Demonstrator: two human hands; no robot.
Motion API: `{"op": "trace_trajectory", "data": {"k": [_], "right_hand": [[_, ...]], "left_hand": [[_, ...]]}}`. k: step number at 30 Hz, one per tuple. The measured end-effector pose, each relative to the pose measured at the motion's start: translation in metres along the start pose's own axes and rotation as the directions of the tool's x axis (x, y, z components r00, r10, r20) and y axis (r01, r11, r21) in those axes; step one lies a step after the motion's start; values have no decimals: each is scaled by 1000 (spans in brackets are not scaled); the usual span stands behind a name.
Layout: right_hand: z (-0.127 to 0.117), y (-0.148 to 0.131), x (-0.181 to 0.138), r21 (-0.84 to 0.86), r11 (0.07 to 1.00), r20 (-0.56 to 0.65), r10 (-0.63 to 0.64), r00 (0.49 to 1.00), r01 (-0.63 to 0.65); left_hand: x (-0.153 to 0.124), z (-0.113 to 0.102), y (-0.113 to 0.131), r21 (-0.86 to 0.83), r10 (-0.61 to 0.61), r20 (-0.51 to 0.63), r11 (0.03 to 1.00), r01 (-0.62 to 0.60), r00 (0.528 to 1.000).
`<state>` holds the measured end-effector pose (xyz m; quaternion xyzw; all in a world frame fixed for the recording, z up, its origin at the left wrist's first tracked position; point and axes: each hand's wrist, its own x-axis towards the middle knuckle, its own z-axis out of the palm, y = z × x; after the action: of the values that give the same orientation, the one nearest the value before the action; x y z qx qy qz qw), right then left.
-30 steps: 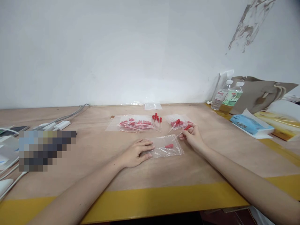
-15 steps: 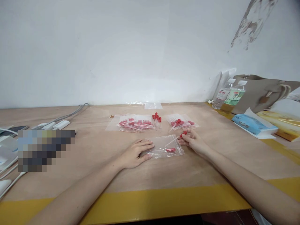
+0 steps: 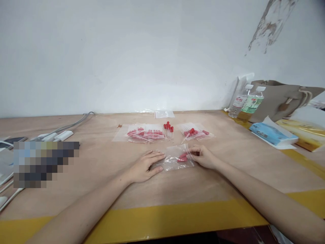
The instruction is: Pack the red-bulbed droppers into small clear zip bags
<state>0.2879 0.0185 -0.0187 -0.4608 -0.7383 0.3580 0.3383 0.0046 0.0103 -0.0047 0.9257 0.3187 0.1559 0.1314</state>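
Observation:
A small clear zip bag (image 3: 175,159) lies on the wooden table (image 3: 101,162) in front of me, with red-bulbed droppers (image 3: 182,158) inside it. My left hand (image 3: 146,166) lies flat with fingers stretched, pressing the bag's left end. My right hand (image 3: 204,157) is at the bag's right opening, fingers pinched on the red bulb of a dropper that reaches into the bag. Behind it lie filled bags of red droppers (image 3: 143,133), a loose group of droppers (image 3: 168,130) and an open bag with more droppers (image 3: 195,133).
Empty clear bags (image 3: 164,114) lie by the wall. Two water bottles (image 3: 247,101), a beige handbag (image 3: 279,100) and a blue tissue pack (image 3: 271,135) stand at the right. Cables and a white adapter (image 3: 61,134) lie at the left. Yellow tape (image 3: 162,220) marks the near edge.
My right hand came down from the open bag of droppers to the clear bag's mouth and pushed a dropper inside. The left hand stayed flat on the bag.

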Motion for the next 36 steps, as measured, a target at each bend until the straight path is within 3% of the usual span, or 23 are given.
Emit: {"op": "trace_trajectory", "data": {"k": [3,5,6,8,10,11,14,17,20,23,26,31,36], "right_hand": [[-6,-5,-3,74,997,177,-21,984,8],[-17,-5,-2,101,995,216,-22,976,0],[-23,-3,1,74,997,167,-21,986,9],[-37,4,12,-76,997,-43,-25,999,21],[-51,14,29,-293,956,-254,-53,966,-25],[-56,19,40,-381,922,-304,-59,951,-65],[-67,31,70,-527,845,-348,-119,930,-89],[-68,34,87,-553,825,-323,-83,943,-117],[-67,30,85,-423,893,-313,13,950,-152],[-72,24,67,-114,986,-311,78,947,-119],[-82,20,40,82,994,-344,90,935,-65],[-98,22,0,155,981,-342,164,925,-117],[-98,11,-12,165,976,-287,184,940,-140]], "left_hand": [[0,1,-1,-2,1,4,1000,-1,1000],[0,0,-1,-5,-5,8,1000,5,1000],[0,0,-1,-5,-8,12,1000,8,1000],[0,-1,0,-2,-13,27,1000,13,1000],[0,-2,0,1,-13,44,1000,13,999],[0,-2,0,3,-13,52,1000,13,999],[-1,-3,1,4,-16,58,1000,16,998],[-1,-3,1,2,-14,54,1000,14,998],[-2,-3,0,0,-11,49,1000,11,999],[-1,-2,-1,1,-13,50,1000,13,999],[-1,-2,-1,2,-10,51,1000,10,999],[-1,-3,0,5,-10,45,1000,9,999],[-1,-3,0,-5,-3,31,1000,3,1000]]}}
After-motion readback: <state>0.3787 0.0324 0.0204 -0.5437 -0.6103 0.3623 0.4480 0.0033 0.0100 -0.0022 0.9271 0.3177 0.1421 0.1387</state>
